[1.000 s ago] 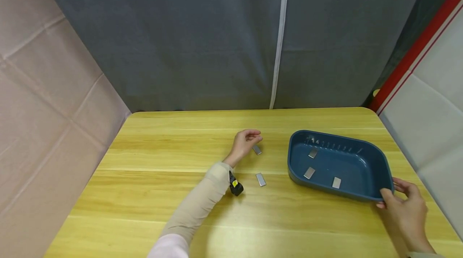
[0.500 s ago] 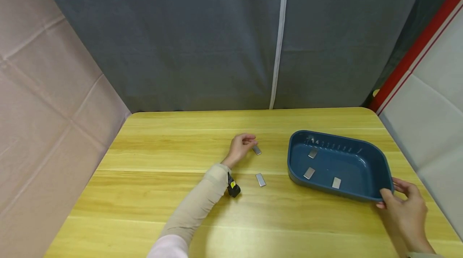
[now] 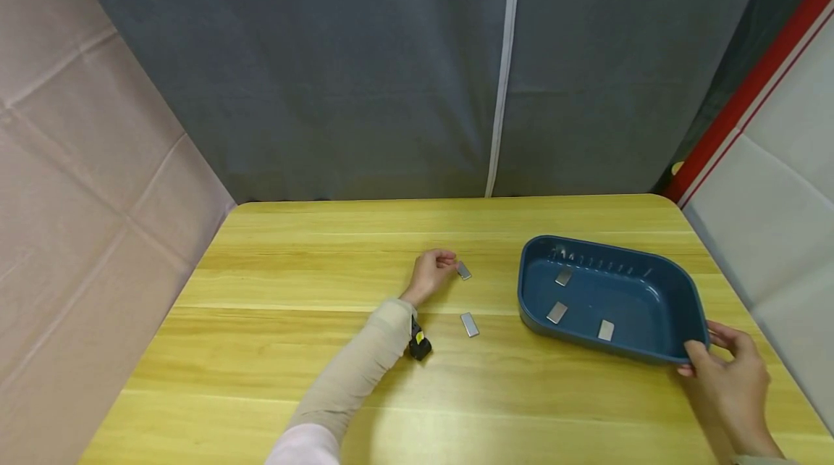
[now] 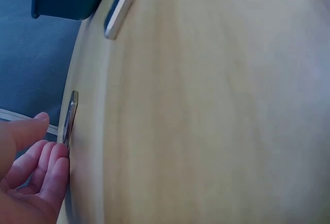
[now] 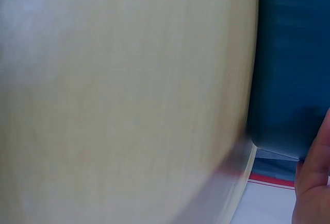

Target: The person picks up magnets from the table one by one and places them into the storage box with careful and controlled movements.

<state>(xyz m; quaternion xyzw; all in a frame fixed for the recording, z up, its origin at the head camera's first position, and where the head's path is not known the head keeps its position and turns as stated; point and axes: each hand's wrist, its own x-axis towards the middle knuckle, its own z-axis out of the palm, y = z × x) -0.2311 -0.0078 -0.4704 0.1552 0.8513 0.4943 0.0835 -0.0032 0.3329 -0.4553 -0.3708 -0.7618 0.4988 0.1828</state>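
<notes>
A small flat silver rectangular piece (image 3: 464, 271) lies on the table at the fingertips of my left hand (image 3: 432, 273). In the left wrist view, the thumb stands apart from the loosely bent fingers (image 4: 53, 175), which reach the near end of that silver piece (image 4: 71, 116); no pinch shows. Nearer to me lies a second silver piece (image 3: 470, 324). My right hand (image 3: 733, 371) grips the near right corner of a dark blue basin (image 3: 612, 349), thumb over the rim. Inside the basin are three similar pieces, one of them a silver piece (image 3: 606, 329) near the front wall.
The wooden table (image 3: 260, 349) carries all of this. A grey curtain (image 3: 365, 88) hangs behind its far edge. Pale cloth walls (image 3: 85, 182) stand at the left and a white panel (image 3: 782, 161) at the right.
My left hand has drawn a little to the left and towards me, uncovering more of the silver piece beside it. The right hand and the basin have stayed in place.
</notes>
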